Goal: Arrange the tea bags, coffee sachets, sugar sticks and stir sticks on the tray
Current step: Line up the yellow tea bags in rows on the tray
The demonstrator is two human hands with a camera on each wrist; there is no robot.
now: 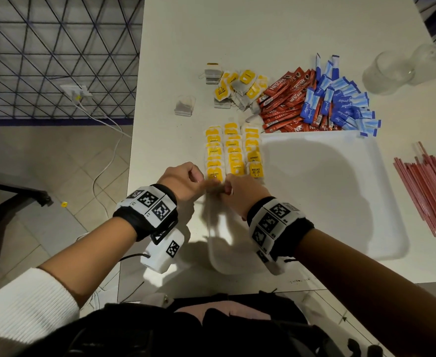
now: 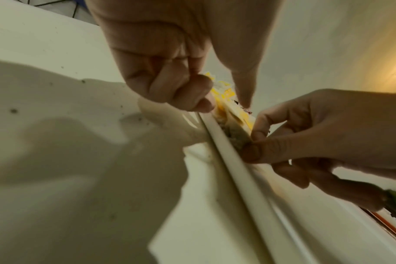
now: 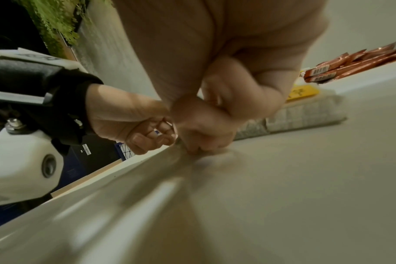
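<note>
- Yellow-tagged tea bags (image 1: 231,153) lie in three columns running near to far at the tray's (image 1: 340,202) left end. The left hand (image 1: 183,180) and right hand (image 1: 240,191) meet at the near end of the left column, equally close; the held bag is hidden.
- Left wrist view: the right hand's thumb and forefinger pinch a tea bag (image 2: 234,132) just inside the tray's left rim; the left hand's fingers are curled, forefinger touching it.
- Right wrist view: it adds only coffee sachets (image 3: 350,66) far right.

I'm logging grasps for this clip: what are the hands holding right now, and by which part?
Both hands hold one yellow-tagged paper tea bag at the white tray's left rim: right hand pinches its near corner, left hand grips its far end.
</note>
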